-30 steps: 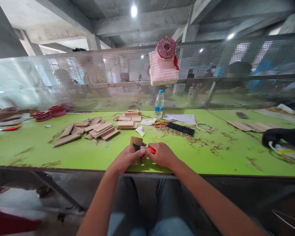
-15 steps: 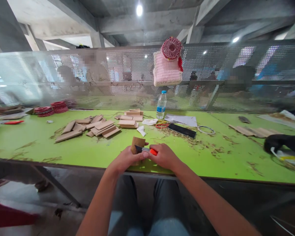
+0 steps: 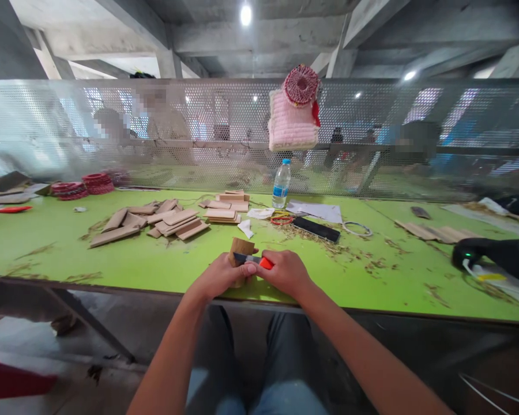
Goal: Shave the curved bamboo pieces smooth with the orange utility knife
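My left hand (image 3: pixel 218 275) is wrapped round a tan, curved piece of wood or bamboo (image 3: pixel 242 245) near the table's front edge. In my right hand (image 3: pixel 288 273) is a knife with an orange-red handle (image 3: pixel 266 263). Its dark blade (image 3: pixel 243 259) points left and lies against the near side of the tan piece. My left thumb reaches across, close under the blade and near my right hand. The lower part of the piece is mostly behind my left fingers.
Flat tan slats (image 3: pixel 179 221) lie heaped on the green table (image 3: pixel 155 268). Behind my hands are a water bottle (image 3: pixel 281 183), a black phone (image 3: pixel 316 229) and scattered shavings (image 3: pixel 328 246). A black device (image 3: pixel 493 253) sits at right. A perforated metal screen (image 3: pixel 225 155) borders the back.
The view has shifted slightly. Both hands keep hold of the tan piece and the knife, with little visible movement. A hand at the far left edge is no longer seen.
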### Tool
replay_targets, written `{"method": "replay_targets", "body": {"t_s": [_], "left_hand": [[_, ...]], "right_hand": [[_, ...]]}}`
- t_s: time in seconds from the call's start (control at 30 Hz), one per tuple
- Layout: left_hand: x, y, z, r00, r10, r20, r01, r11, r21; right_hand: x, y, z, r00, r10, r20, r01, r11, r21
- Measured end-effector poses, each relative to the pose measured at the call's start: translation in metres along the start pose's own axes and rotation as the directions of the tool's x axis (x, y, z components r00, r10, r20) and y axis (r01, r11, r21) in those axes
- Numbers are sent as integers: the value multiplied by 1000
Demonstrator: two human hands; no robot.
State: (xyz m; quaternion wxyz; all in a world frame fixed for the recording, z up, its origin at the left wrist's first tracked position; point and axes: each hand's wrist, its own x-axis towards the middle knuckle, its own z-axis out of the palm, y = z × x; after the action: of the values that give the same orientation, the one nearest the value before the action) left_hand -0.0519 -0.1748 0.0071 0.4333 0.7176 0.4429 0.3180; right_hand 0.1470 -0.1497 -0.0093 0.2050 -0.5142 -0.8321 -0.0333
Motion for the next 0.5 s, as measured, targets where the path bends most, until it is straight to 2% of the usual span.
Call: {"method": "replay_targets", "body": {"t_s": [0.27,0.5], "left_hand": [[2,-2,6,999,-34,-28,29,988,-153],[-2,0,5,999,-32,-8,30,983,-181]], "right_hand": [[1,1,2,996,44,-77,-40,998,58],[1,4,4,997,-75,0,74,984,161]]}}
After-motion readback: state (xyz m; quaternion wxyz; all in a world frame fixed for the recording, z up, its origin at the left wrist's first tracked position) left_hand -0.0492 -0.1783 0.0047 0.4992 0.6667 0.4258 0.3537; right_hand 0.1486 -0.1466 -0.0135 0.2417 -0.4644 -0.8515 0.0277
